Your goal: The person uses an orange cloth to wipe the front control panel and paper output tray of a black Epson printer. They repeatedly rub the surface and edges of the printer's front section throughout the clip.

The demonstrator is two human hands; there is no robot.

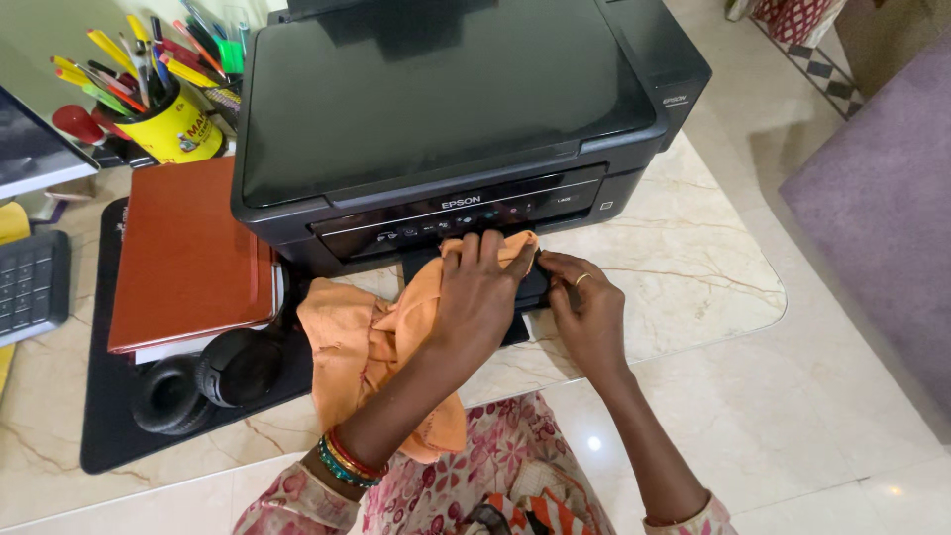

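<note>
Your left hand (482, 292) presses orange cloth (369, 342) against printer (436, 109) front tray, grip closed on cloth. Your right hand (586, 307) pinches tray edge. Printer sits on marble desk (684, 258).
</note>
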